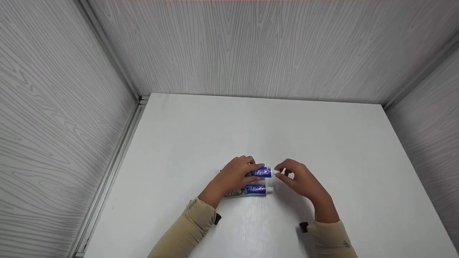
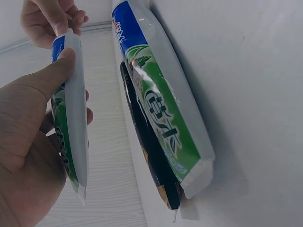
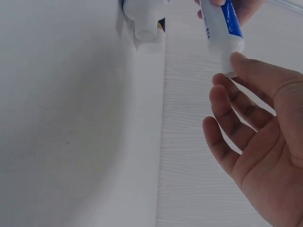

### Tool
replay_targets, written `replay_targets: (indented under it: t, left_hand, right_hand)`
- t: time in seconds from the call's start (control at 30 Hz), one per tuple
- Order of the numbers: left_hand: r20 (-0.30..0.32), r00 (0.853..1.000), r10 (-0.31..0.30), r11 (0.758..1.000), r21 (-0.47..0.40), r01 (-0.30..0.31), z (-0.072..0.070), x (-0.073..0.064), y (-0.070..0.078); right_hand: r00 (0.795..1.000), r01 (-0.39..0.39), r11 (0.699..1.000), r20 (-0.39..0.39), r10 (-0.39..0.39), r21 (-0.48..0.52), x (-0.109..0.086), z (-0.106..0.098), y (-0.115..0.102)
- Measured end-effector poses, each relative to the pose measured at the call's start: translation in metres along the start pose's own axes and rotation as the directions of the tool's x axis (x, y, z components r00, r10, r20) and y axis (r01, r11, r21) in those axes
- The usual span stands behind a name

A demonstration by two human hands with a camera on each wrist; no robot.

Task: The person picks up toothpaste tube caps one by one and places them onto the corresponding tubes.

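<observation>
My left hand grips a blue, green and white toothpaste tube around its body, held above the table. At the tube's front end, my right hand pinches the white cap between thumb and index finger, its other fingers loosely bent. A second toothpaste tube of the same look lies on the table just below the left hand, its white cap pointing right. Against that tube, in the left wrist view, is a dark, flat, long item with gold patches; its kind is unclear.
The white table extends around the hands. Wood-grain panels stand at the back, the left and the right. A metal rail runs along the table's left edge.
</observation>
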State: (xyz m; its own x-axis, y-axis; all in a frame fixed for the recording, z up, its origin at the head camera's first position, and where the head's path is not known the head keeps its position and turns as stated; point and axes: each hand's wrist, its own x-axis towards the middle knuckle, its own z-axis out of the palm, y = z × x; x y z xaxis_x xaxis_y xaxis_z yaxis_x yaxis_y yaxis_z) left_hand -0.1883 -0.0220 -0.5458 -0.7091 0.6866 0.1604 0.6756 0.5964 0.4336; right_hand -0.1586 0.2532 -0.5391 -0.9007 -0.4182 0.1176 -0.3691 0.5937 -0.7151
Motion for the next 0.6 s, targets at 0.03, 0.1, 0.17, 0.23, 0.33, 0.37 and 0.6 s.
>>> replay_targets:
  t: [0.03, 0.1, 0.17, 0.23, 0.33, 0.37, 0.6]
  left_hand:
    - [0.001, 1.0, 0.002, 1.0, 0.003, -0.002, -0.0001, 0.0001, 0.0002]
    - [0.0, 1.0, 0.005, 1.0, 0.002, -0.005, -0.0001, 0.0004, 0.0002]
    - [-0.003, 1.0, 0.01, 1.0, -0.007, -0.01, -0.0003, 0.0006, 0.0003]
    - [-0.008, 1.0, 0.015, 1.0, -0.016, -0.015, 0.0001, 0.0011, -0.0002]
    - [-0.013, 1.0, 0.024, 1.0, -0.018, -0.024, 0.001, 0.0017, -0.0009]
    - [-0.017, 1.0, 0.026, 1.0, -0.011, -0.026, 0.0017, 0.0017, -0.0011]
    - [-0.03, 0.999, 0.04, 0.999, 0.0, -0.04, 0.0036, 0.0018, -0.0008]
  right_hand:
    - [1.0, 0.004, 1.0, 0.0, -0.004, 0.003, 0.0, -0.0001, 0.0002]
    - [1.0, 0.006, 1.0, -0.003, -0.006, 0.006, -0.0001, -0.0002, 0.0005]
    - [1.0, 0.005, 1.0, -0.011, -0.005, 0.008, -0.0002, 0.0001, 0.0011]
    - [1.0, 0.005, 1.0, -0.028, -0.005, 0.011, -0.0003, 0.0009, 0.0019]
    - [0.999, 0.006, 1.0, -0.049, -0.006, 0.014, -0.0001, 0.0023, 0.0018]
    - [0.999, 0.007, 1.0, -0.054, -0.006, 0.014, 0.0001, 0.0027, 0.002]
    - [0.998, 0.008, 1.0, -0.066, -0.007, 0.011, 0.0018, 0.0039, 0.0008]
